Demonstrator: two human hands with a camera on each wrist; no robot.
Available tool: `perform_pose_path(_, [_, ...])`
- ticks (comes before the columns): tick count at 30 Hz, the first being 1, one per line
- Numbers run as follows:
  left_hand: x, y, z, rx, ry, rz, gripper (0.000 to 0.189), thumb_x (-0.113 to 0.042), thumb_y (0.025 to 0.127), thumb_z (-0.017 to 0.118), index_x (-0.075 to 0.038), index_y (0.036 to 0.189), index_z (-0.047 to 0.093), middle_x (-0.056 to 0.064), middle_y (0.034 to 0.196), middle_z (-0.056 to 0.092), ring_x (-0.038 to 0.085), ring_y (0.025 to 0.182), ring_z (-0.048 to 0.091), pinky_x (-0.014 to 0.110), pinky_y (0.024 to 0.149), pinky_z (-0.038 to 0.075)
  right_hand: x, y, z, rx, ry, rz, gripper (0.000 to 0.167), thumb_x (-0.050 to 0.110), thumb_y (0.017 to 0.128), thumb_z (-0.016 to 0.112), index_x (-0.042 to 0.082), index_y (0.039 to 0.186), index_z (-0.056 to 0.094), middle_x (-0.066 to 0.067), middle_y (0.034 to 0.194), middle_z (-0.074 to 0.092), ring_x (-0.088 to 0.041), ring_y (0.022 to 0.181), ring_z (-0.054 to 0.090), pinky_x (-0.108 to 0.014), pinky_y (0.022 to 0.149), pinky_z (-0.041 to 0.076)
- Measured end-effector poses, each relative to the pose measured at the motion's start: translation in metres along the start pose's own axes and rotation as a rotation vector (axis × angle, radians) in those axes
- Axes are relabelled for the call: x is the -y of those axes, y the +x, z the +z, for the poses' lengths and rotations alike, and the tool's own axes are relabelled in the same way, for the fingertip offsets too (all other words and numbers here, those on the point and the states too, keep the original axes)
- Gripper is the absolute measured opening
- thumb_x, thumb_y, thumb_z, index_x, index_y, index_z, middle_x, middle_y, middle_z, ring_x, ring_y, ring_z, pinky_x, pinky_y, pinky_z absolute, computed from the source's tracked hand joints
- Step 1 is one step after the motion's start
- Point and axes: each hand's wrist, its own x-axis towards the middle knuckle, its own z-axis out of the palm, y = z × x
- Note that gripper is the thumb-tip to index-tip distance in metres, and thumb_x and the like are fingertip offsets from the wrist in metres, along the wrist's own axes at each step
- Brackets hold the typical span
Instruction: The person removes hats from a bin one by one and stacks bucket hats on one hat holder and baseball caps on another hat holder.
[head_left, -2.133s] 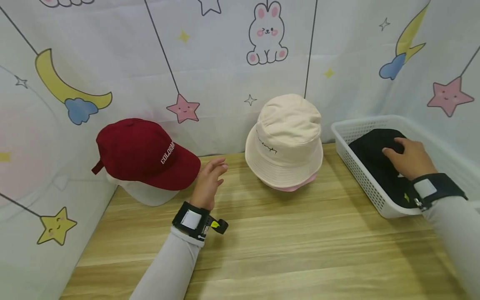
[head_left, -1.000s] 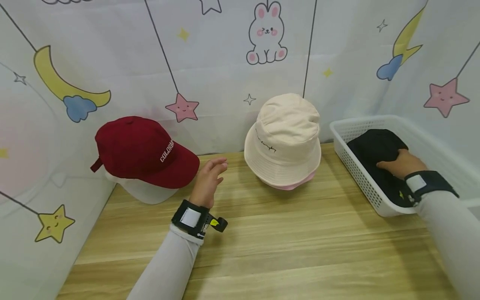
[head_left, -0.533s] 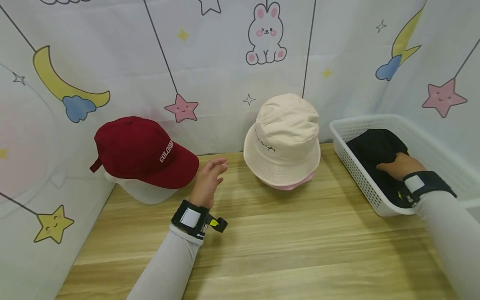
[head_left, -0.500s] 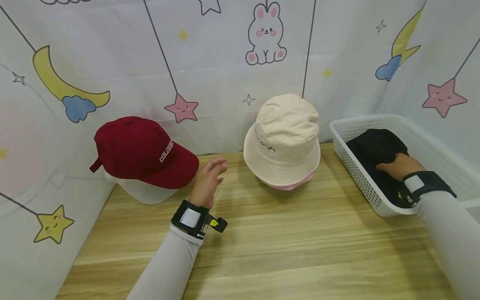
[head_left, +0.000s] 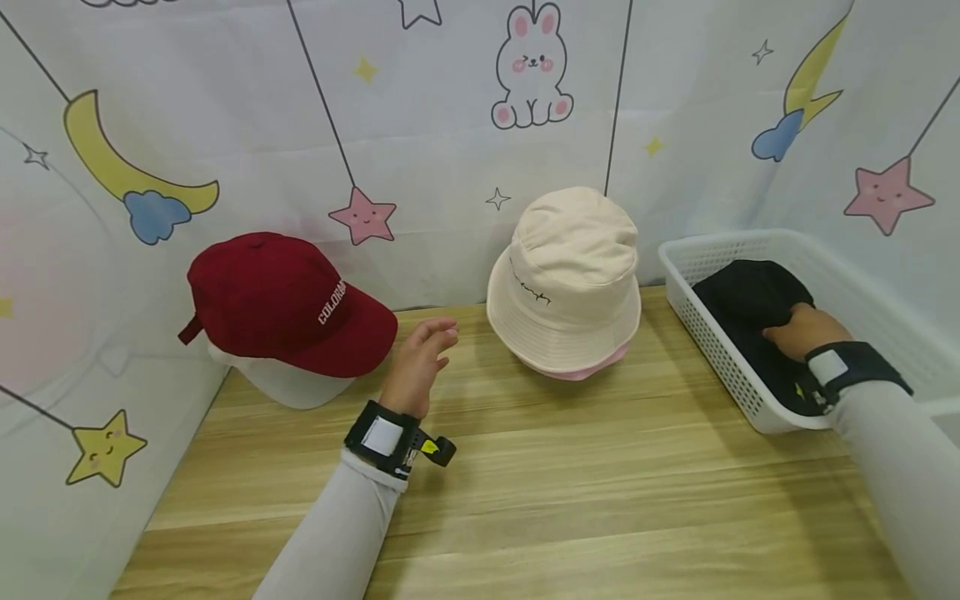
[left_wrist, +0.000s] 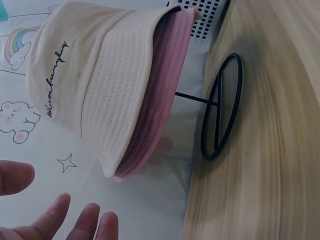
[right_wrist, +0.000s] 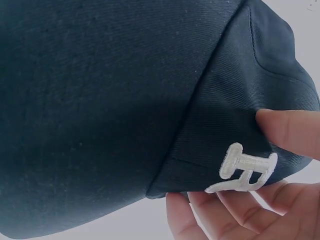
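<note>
My right hand (head_left: 810, 332) grips a black baseball cap (head_left: 750, 296) lying inside the white basket. In the right wrist view the thumb presses one side of the cap's crown (right_wrist: 220, 90) and the fingers lie along the other side, by a white embroidered letter (right_wrist: 245, 167). Over the table, my left hand (head_left: 415, 367) hovers with relaxed fingers and nothing in them. It is between a dark red cap (head_left: 270, 304) and a cream bucket hat (head_left: 573, 258). A pink hat (left_wrist: 162, 100) sits under the cream one on a black wire stand (left_wrist: 219, 105).
The white perforated basket (head_left: 716, 358) stands at the right of the wooden table (head_left: 540, 492). Beneath the red cap shows a white cap's brim (head_left: 300, 387). A printed cloth (head_left: 442, 108) hangs behind and at the sides.
My right hand has gone from over the black cap to a grip on its crown, shifting slightly left. Just now the crown has dipped a little. My left hand has stayed almost still.
</note>
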Motion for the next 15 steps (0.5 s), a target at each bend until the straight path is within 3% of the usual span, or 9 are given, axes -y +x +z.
perform_pose_path(15, [0.014,-0.002,0.013,0.053,0.050,-0.034,0.032,-0.024,0.101,0.057,-0.009,0.128,0.061,0.013,0.139,0.059,0.029,0.130,0.055,0.055,0.116,0.035,-0.001,0.005,-0.001,-0.052,0.006,-0.035,0.062,0.020,0.100,0.045,-0.027,0.138,0.029,-0.050,0.139,0.035,-0.066,0.126,0.036,-0.071,0.109,0.033])
